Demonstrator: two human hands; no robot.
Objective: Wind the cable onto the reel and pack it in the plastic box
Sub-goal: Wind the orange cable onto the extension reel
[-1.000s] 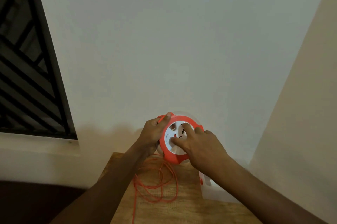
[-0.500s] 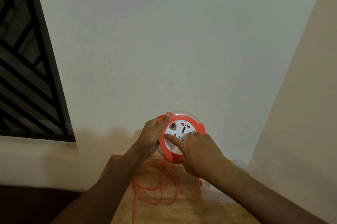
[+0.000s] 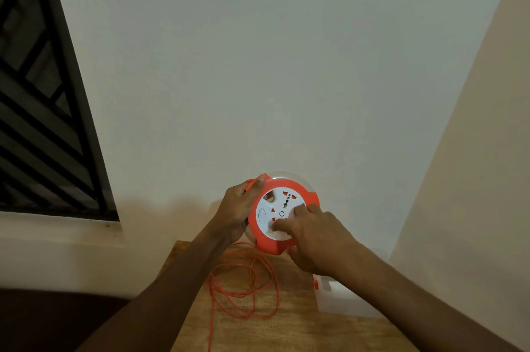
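The left hand point(image 3: 239, 208) clamps the round orange-and-white plastic cable reel point(image 3: 282, 214) above the wooden tabletop point(image 3: 298, 328), steadying it so the right hand's fingers point(image 3: 279, 226), pressed into its face, can wind in the loose orange cable point(image 3: 243, 288) beside the translucent plastic box point(image 3: 341, 301).

Left hand point(image 3: 239, 208) grips reel point(image 3: 282, 214) rim, pinching cable point(image 3: 243, 285); right hand point(image 3: 314, 239) fingers press its white face. Loose cable loops on counter point(image 3: 286, 328). Box point(image 3: 341, 300) at right.
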